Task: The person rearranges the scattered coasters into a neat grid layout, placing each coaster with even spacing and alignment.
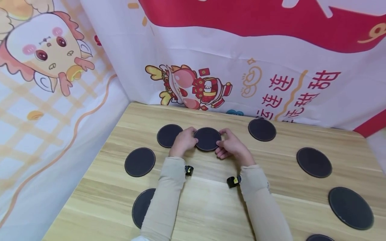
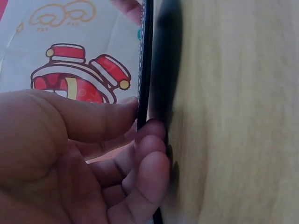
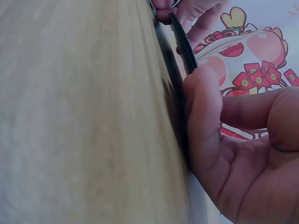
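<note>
A round black coaster with pale stitching round its rim is held between both hands near the back of the table. My left hand pinches its left edge, thumb on the upper face and fingers curled beneath. On the opposite edge, my right hand grips it between thumb and fingers. Seen edge-on in the left wrist view, the coaster is slightly raised, with a dark shadow on the wood beside it. Another black coaster lies just left of my left hand, partly overlapped by it.
More black coasters lie spread over the wooden table: one coaster at left, a partly covered coaster by the left sleeve, and several on the right, including a coaster near the back edge. Printed cloth hangs behind.
</note>
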`<action>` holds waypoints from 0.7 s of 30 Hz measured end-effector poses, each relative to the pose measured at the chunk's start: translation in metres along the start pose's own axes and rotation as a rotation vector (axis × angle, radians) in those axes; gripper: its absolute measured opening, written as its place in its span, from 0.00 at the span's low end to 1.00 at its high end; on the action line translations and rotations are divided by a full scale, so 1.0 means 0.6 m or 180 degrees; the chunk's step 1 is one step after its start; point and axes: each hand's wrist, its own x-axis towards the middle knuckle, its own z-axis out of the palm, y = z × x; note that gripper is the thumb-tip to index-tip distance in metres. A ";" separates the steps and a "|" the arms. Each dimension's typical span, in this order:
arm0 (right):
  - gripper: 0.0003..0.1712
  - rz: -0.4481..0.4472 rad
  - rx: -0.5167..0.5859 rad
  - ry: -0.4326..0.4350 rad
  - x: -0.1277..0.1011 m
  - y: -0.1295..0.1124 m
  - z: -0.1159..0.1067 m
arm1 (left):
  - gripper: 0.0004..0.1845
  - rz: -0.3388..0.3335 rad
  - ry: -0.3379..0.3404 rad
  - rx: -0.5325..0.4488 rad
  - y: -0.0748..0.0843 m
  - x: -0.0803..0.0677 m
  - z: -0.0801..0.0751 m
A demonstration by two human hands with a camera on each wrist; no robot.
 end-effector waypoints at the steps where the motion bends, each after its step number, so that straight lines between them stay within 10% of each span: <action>1: 0.28 0.0008 -0.0006 -0.0003 0.000 0.001 0.001 | 0.22 0.0000 0.0002 0.0042 -0.001 -0.001 0.001; 21: 0.34 0.0070 -0.0176 -0.0142 -0.006 -0.001 -0.018 | 0.22 -0.0189 -0.0027 0.0193 0.011 -0.018 -0.006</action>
